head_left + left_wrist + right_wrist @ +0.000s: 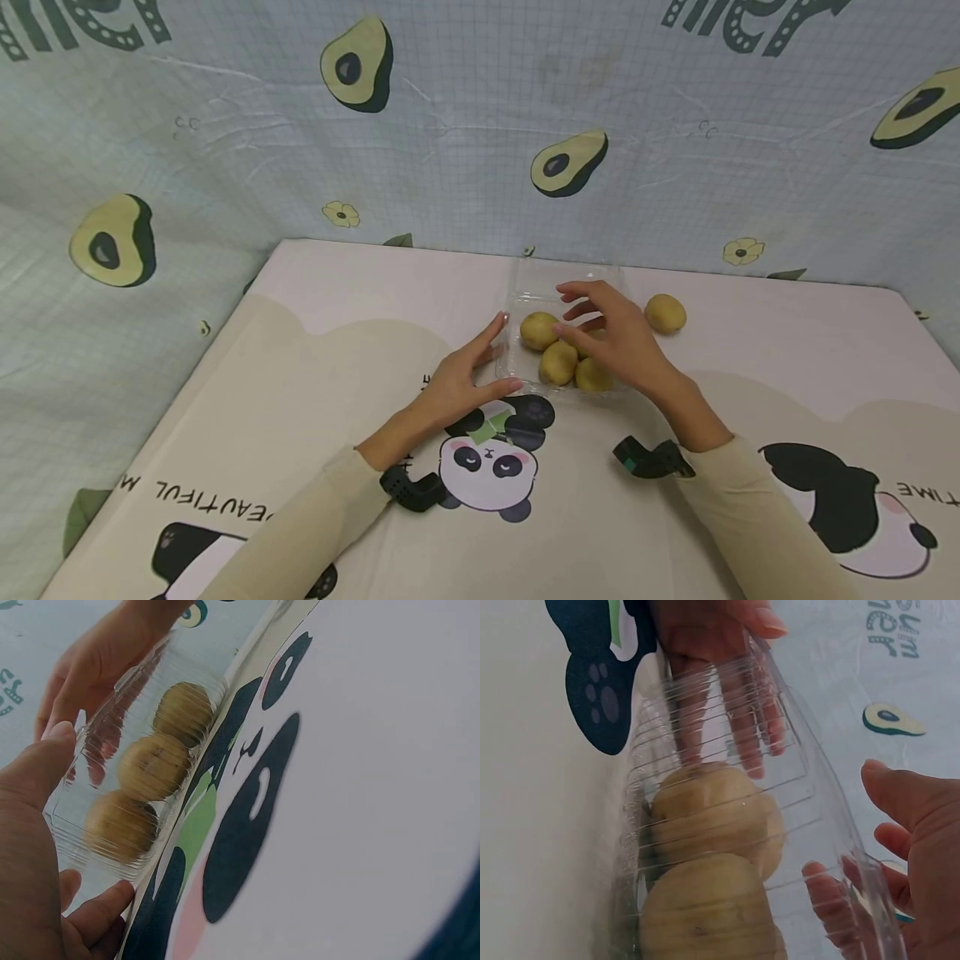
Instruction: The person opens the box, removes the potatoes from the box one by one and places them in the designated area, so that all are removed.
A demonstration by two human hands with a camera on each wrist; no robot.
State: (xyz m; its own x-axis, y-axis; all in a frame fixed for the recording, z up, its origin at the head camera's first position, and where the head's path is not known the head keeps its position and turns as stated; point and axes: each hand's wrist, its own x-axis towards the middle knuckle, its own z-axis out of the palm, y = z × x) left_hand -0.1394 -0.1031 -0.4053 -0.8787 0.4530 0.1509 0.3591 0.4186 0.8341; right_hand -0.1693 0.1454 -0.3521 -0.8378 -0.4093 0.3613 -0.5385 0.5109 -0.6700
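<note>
A clear plastic clamshell box (505, 367) stands on the table with its lid folded back. Several potatoes (558, 363) lie in it; the near wall shows some of them in the left wrist view. My left hand (457, 387) touches the box's left end, thumb and fingers spread along it. Over the right part of the box is my right hand (611, 337), its fingers loosely bent and apart from the thumb, holding nothing. It partly hides a potato beneath it. In the right wrist view a gap shows between the right thumb and fingers.
One loose potato (665, 314) lies on the table to the right of the box. The tablecloth (360, 400) has printed pandas. Behind the table's far edge hangs a fabric sheet (465, 133) with avocado prints. Each wrist wears a black camera band.
</note>
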